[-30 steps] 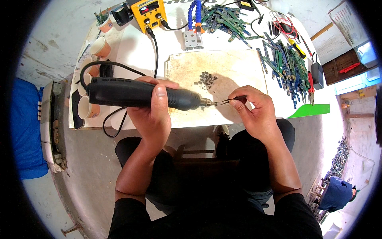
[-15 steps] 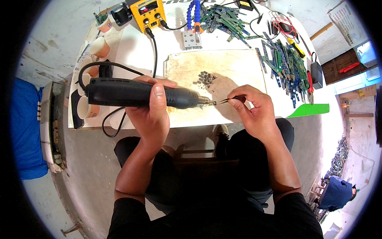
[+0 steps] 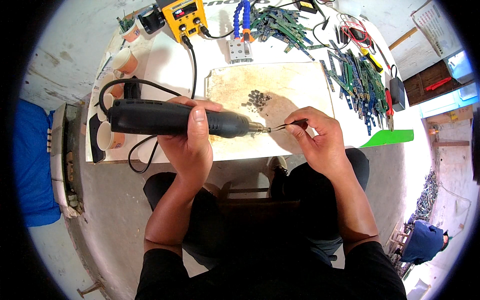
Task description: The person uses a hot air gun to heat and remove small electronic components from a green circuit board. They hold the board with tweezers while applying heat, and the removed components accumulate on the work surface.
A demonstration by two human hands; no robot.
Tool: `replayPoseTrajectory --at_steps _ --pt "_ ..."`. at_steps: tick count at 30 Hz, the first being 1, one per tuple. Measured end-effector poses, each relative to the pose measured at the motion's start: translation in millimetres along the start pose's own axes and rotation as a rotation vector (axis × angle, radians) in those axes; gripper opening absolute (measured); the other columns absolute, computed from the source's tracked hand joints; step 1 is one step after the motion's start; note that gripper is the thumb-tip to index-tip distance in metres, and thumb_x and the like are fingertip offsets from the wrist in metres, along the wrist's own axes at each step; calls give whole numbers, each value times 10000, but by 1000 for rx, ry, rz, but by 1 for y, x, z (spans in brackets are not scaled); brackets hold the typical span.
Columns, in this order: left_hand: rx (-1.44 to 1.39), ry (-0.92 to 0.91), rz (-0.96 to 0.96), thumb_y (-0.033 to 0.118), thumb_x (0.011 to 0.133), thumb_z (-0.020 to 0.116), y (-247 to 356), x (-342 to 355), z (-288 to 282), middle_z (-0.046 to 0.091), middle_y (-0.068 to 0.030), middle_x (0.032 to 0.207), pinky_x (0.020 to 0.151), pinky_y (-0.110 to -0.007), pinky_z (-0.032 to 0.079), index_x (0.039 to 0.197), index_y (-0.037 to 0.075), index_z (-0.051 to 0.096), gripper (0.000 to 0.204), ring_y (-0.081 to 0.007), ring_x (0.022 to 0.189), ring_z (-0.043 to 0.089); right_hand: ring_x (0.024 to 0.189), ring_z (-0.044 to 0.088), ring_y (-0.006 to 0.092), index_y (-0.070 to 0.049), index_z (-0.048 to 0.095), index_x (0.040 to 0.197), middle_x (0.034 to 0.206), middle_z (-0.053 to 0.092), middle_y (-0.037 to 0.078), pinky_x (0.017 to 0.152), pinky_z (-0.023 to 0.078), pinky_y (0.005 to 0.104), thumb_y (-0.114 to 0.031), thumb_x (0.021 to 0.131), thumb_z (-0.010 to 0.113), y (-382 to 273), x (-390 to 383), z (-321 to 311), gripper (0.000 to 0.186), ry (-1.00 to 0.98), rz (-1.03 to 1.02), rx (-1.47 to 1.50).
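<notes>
1. The left hand [image 3: 192, 145] is clenching around the black rotary tool [image 3: 175, 118], fingers wrapping the thick barrel just behind its tapered nose, and is holding it level above the near edge of the bench [image 3: 170, 70].
2. The right hand [image 3: 320, 140] is pinching black tweezers [image 3: 287, 125] between thumb and forefinger, and their tips are meeting the tool's metal tip [image 3: 263, 129] over the near edge of the stained work mat [image 3: 300, 90].
3. Whatever sits between the tweezer tips is too small to make out.
4. The rotary tool looks rigid and fairly weighty, with its cord [image 3: 125, 87] trailing off the back, so a full-palm grip near the nose seems the steadiest hold.
5. The tweezers look light and springy; taking them at mid-length likely gives the finest control.
6. A small heap of dark parts [image 3: 256, 97] is lying at the mat's middle, well apart from both hands.
7. Green circuit strips [image 3: 357, 80] are piling up along the bench's right edge, and a yellow station [image 3: 185, 17] is standing at the far edge.
</notes>
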State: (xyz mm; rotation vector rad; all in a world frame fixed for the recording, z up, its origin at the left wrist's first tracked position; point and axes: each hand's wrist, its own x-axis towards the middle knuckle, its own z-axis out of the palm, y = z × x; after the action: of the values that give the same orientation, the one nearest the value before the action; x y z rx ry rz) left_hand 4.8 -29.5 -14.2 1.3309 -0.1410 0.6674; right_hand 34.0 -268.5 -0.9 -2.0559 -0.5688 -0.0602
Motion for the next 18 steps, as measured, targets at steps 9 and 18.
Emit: replayPoseTrajectory --at_steps 9,18 --pt "16 10 -9 108 965 580 1 0 0 697 -163 882 850 -322 515 1083 11 483 181 -177 852 661 776 660 211 -5 662 943 896 678 115 696 517 304 3 870 675 2 0 1 75 1 -9 -1" --pt "24 5 -7 108 967 573 1 0 1 697 -155 878 852 -320 513 1079 11 486 172 -172 851 662 783 652 191 0 664 944 890 677 106 707 513 294 -4 877 682 1 0 1 70 -1 13 2"
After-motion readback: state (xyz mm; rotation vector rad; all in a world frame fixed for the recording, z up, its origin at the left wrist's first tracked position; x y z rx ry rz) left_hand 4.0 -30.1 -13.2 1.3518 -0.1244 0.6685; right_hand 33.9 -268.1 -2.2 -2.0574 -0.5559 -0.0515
